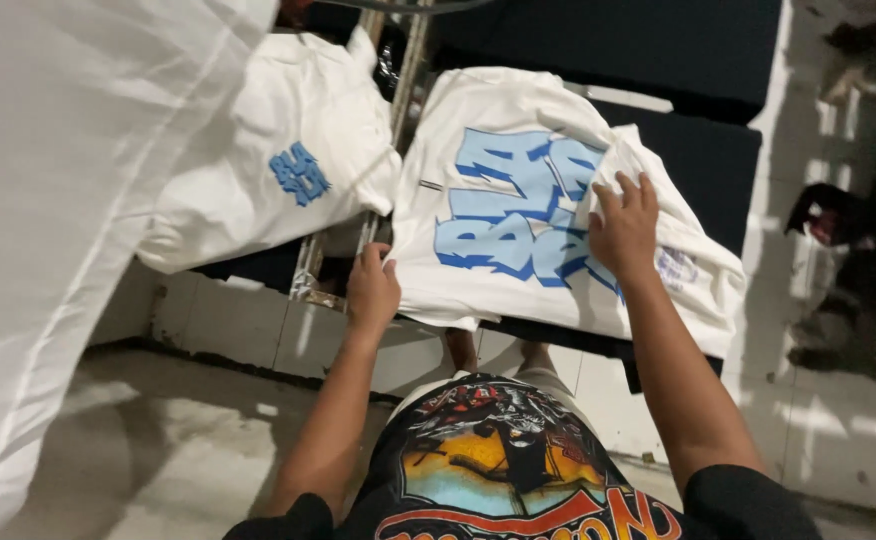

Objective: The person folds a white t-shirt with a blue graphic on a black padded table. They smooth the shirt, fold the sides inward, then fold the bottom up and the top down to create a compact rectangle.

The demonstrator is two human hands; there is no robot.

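Observation:
A white T-shirt (488,270) with a large blue graffiti-style print lies spread on a dark flat board (703,165) in front of me. My left hand (371,285) grips the shirt's near left edge, fingers curled over the cloth. My right hand (623,225) rests flat on the right part of the print, fingers spread, pressing the fabric down. The shirt's right side is bunched in folds by a small blue mark.
A second white shirt (288,160) with a small blue print lies on another board to the left. White cloth (48,230) hangs large at the far left. A metal frame (403,80) runs between the boards. Pale tiled floor (838,420) lies below and to the right.

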